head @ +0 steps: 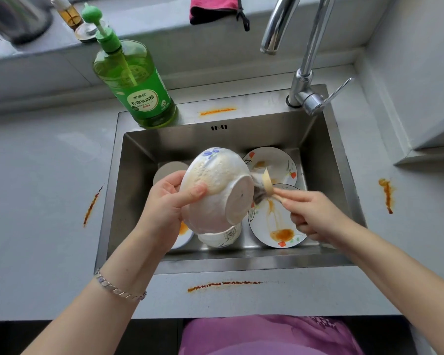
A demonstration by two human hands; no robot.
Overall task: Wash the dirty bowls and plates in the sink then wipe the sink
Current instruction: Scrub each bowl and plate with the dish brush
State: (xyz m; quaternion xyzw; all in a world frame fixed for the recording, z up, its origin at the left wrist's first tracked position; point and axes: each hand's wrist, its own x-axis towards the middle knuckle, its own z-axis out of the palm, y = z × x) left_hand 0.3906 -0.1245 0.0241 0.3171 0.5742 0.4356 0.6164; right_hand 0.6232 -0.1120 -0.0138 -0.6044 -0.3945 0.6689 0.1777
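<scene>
– Bowl [215,185]: how is it gripped?
– It is held by the left hand [164,201]. The thumb is pressed on the foamy outer wall and the fingers are hooked over the rim, mostly hidden. The bowl is tipped on its side, foot turned to the right.
– Where is it located?
– It is held up over the sink [331,175], above a small bowl [221,237] set upside down on the basin floor.
– Right hand [315,213]?
– It is closed round a scrubber [268,184] by the tan handle. The grey end is placed at the right edge of the bowl's foot. That part is blurred, so contact cannot be confirmed.
– What else is logged in the basin?
– Two flowered plates are seen on the right. The near plate [274,226] is streaked with orange sauce and partly covered by the right hand. The far plate [274,162] is lying behind it, near the back wall. Another dish [182,237] with an orange smear is mostly hidden under the left wrist. A round grey disc [169,170] is seen behind the left hand.
– Surroundings?
– A green soap bottle [136,85] is stood on the back left corner of the sink rim. The faucet [303,73] is mounted at the back right, spout over the basin. Orange stains [223,284] are marked on the counter [36,175] round the sink. A pink cloth [215,8] is laid on the ledge behind. A bracelet [118,288] is worn on the left wrist.
</scene>
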